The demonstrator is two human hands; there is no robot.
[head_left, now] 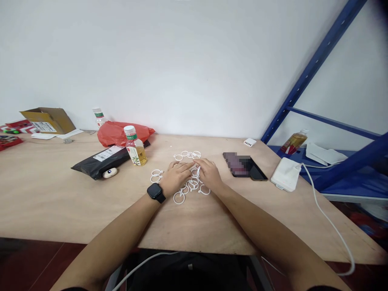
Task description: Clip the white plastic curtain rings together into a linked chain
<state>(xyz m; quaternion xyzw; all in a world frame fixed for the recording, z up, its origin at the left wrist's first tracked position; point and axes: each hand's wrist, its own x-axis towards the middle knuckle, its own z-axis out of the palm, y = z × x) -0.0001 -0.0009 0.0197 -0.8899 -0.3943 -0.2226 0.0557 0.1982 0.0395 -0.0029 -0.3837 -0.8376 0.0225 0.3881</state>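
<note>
Several white plastic rings (188, 154) lie scattered in a heap on the wooden table (60, 202). My left hand (175, 176), with a black watch (156, 192) on the wrist, rests palm down on the heap, its fingers curled over some rings. My right hand (209, 173) lies beside it, fingertips meeting the left hand's over the rings (194, 171). Both hands seem to pinch rings at the middle of the pile. More rings (178, 197) lie in front of the hands and at the left (156, 176).
A small bottle of yellow drink (135, 146), a black parcel (100, 158), a red bag (121, 131) and a cardboard box (48, 119) stand at the left. Phones (245, 165), a white charger (286, 173) with cable (327, 218) and a blue shelf frame (318, 60) are at the right.
</note>
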